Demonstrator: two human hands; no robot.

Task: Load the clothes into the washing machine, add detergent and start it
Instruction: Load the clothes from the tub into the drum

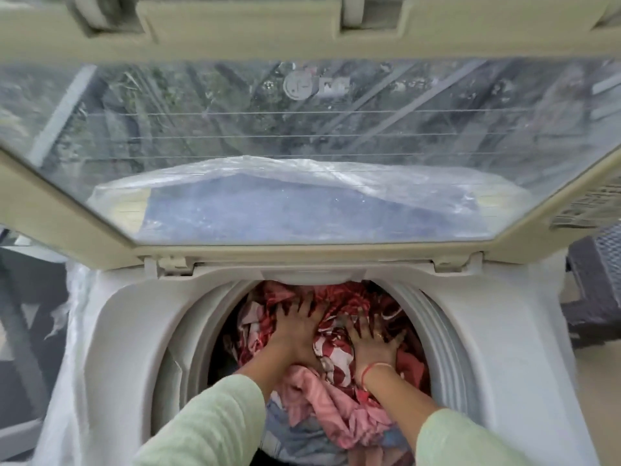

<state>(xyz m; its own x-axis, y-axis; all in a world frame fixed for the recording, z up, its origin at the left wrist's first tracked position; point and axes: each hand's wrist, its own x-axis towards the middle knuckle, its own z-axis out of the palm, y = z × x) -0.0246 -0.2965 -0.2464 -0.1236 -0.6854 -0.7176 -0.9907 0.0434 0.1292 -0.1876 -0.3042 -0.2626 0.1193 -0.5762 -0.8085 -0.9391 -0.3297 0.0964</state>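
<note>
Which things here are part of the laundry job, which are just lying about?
Job: washing machine, open lid, clothes in the drum, left hand and right hand pressing them down.
Lying about: dark stool, plastic sheet behind the lid.

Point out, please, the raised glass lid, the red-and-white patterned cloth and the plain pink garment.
raised glass lid [302,129]: head view, middle of the pane.
red-and-white patterned cloth [331,351]: head view, its central fold.
plain pink garment [322,398]: head view, crumpled middle.
</note>
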